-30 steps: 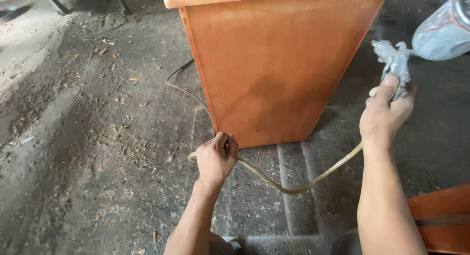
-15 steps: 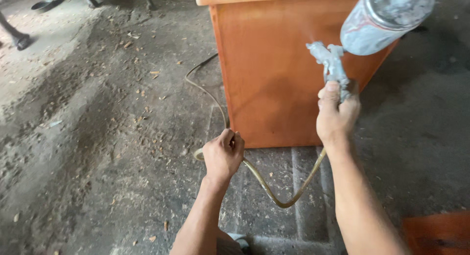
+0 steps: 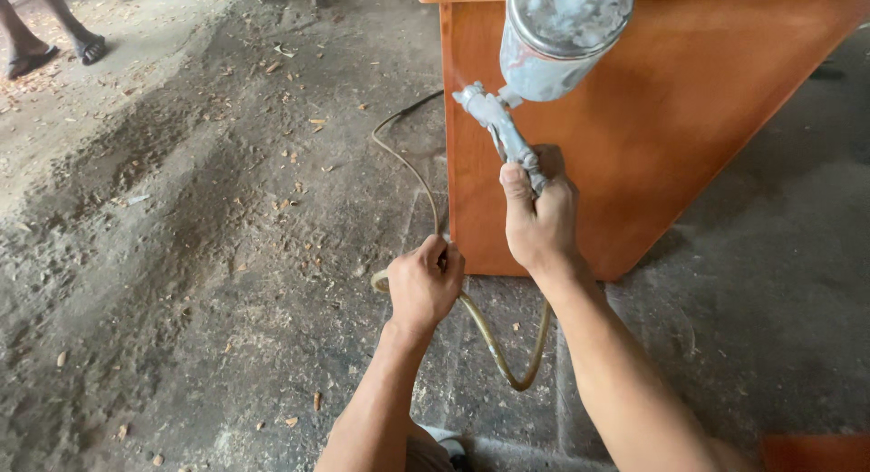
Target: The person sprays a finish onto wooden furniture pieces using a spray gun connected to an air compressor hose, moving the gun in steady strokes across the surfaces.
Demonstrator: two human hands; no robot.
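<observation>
A single head camera is looking steeply down at close range, facing the floor (image 3: 181, 282) and cabinet (image 3: 652, 137) ahead.

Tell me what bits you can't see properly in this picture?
Head view only:
- The orange wooden cabinet: its top and right side are cut off by the picture's edge.
- The grey metal spray gun: its handle is hidden inside the right hand.
- The thin yellowish hose: part is hidden in the left hand.
- A person's sandalled feet, top left: everything above is cut off.
</observation>
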